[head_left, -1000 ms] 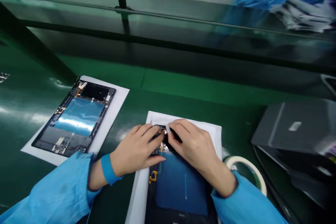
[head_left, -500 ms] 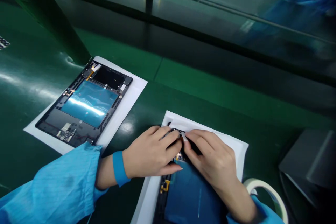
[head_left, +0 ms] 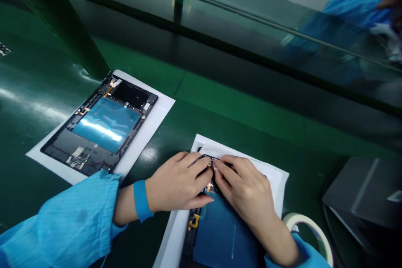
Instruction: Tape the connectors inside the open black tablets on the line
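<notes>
An opened tablet (head_left: 226, 230) with a blue film over its battery lies under both my hands, at the bottom middle. My left hand (head_left: 179, 182) rests over its upper left part. The fingers bend down onto the inner parts, and the thumb stretches out apart from them. My right hand (head_left: 248, 186) is closed in a pinch on a small white strip (head_left: 215, 165), right beside the left fingertips. The strip is mostly hidden by the fingers. An orange flex cable (head_left: 194, 221) shows at the tablet's left edge.
A second opened tablet (head_left: 108, 121) lies on white paper (head_left: 157, 111) at the left. A roll of masking tape (head_left: 309, 222) and a dark box (head_left: 361, 197) are at the right. A green post (head_left: 72, 33) and a rail stand behind. A co-worker's blue sleeve (head_left: 354, 0) shows beyond.
My right fingers have moved slightly left with the white strip, closer to the left fingertips, and the strip shows less. The left hand keeps its pose. The view has shifted a little.
</notes>
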Demonstrator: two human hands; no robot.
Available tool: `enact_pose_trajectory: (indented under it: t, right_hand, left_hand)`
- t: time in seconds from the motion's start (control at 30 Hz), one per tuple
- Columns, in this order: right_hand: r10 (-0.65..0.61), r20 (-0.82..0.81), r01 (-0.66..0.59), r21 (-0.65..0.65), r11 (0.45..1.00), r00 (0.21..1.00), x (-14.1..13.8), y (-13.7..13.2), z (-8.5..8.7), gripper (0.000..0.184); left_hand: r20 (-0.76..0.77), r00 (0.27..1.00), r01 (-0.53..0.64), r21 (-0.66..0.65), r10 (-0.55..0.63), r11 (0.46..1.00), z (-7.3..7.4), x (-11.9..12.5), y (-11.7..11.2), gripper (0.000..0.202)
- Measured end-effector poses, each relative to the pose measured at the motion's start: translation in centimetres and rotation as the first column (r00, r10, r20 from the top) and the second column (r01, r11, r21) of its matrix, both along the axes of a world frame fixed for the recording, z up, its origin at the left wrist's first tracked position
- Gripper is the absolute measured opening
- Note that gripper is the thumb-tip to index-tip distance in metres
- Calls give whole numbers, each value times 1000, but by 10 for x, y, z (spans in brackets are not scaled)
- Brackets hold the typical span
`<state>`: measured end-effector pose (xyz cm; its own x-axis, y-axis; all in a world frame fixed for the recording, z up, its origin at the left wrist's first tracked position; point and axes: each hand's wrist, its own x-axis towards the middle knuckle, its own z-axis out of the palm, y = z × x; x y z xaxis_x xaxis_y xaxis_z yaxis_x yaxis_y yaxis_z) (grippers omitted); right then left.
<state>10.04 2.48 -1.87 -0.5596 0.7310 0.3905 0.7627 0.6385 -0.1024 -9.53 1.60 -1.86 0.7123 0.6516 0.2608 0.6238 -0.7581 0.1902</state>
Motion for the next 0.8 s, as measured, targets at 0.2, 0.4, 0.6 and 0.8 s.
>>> enact_pose_trajectory:
  t: [0.2, 0.4, 0.6, 0.8]
  right_hand:
    - [4, 157, 3, -42, 999, 988, -2, -1, 8, 20]
    - [-17, 271, 26, -29, 999, 962, -14, -7, 16, 20]
    - [-36, 147, 49, -83, 995, 989, -10, -22, 15, 32]
    - [-208, -104, 207, -21, 978, 973, 80, -97, 34, 45]
  left_hand:
    - [9, 1000, -5, -21, 5, 1000, 0, 1, 0, 39]
    - [15, 1000, -21, -33, 22, 999, 0, 1, 0, 40]
    - [-7, 1000, -31, -7, 31, 1000, 0, -1, -1, 43]
    - [-133, 990, 37, -42, -43, 998, 9, 0, 6, 45]
